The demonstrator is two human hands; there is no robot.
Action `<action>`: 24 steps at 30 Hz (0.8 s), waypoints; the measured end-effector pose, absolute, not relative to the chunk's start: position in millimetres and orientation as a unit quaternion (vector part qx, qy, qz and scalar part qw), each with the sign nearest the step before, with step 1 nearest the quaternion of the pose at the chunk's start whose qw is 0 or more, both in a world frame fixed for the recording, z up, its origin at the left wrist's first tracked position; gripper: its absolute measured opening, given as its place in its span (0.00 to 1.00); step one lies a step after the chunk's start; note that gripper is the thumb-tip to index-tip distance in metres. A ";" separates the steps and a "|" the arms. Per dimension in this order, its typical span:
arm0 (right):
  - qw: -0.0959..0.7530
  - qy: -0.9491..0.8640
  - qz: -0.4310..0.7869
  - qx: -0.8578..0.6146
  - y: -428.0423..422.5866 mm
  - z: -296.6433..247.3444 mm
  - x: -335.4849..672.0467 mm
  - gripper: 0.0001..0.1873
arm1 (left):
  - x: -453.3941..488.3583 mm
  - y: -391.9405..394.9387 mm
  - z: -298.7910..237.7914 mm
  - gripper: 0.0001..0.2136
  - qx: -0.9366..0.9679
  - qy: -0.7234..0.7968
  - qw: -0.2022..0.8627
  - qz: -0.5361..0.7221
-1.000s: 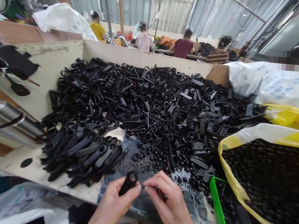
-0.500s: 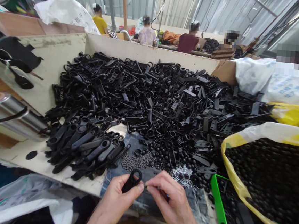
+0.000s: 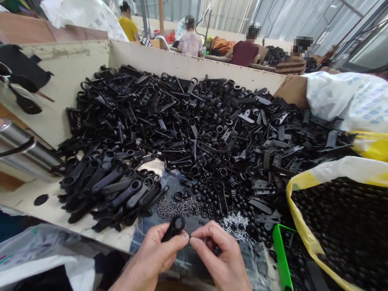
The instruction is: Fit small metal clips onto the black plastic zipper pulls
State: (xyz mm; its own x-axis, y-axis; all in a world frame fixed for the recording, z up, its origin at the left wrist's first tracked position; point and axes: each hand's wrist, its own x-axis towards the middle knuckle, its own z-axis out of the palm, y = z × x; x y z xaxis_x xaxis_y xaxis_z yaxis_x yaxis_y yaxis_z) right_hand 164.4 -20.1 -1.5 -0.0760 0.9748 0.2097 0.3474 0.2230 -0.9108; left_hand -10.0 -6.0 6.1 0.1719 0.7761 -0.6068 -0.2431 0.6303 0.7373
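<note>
My left hand [image 3: 157, 253] is closed around a black plastic handle part [image 3: 174, 227] with a ring end, held upright at the near edge of the bench. My right hand [image 3: 220, 256] pinches something small and dark against that part; thumb and forefinger meet the left thumb. What the right fingers hold is too small to name. Just beyond the hands lie small screws [image 3: 178, 206] and small black rings [image 3: 210, 196]. A row of finished-looking black handles [image 3: 115, 190] lies to the left.
A huge heap of black plastic parts [image 3: 199, 123] fills the walled bench [image 3: 67, 80]. A yellow bag of black pieces [image 3: 350, 222] and a green tray [image 3: 281, 257] sit right. A steel flask [image 3: 7, 147] lies left. Several people sit at the far tables.
The black handle part has tilted so its ring end faces away, and both hands have drawn slightly closer together. The view shifted a little.
</note>
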 end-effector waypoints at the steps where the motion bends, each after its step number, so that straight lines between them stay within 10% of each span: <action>1: 0.454 -0.641 0.345 -0.514 -20.3 -2.1 163.7 0.07 | -8.0 -5.5 8.0 0.25 0.210 0.539 0.735 0.355; 19: 0.465 -0.676 0.260 -0.509 -23.6 -11.0 177.5 0.04 | -0.7 -12.7 7.5 0.21 0.160 0.475 0.809 0.307; 24: 0.456 -0.698 0.249 -0.493 -22.5 -9.6 175.5 0.03 | -9.3 -24.0 -5.2 0.43 0.212 0.514 0.776 0.300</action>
State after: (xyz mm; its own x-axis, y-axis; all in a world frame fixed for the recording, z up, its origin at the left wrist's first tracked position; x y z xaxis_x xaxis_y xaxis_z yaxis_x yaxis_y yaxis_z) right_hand 175.5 -22.5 -9.6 -0.0985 0.9152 0.3908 0.4605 0.3900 -0.7974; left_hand -9.3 -24.0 -5.2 0.2928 0.6826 -0.6695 -0.2472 0.7305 0.6367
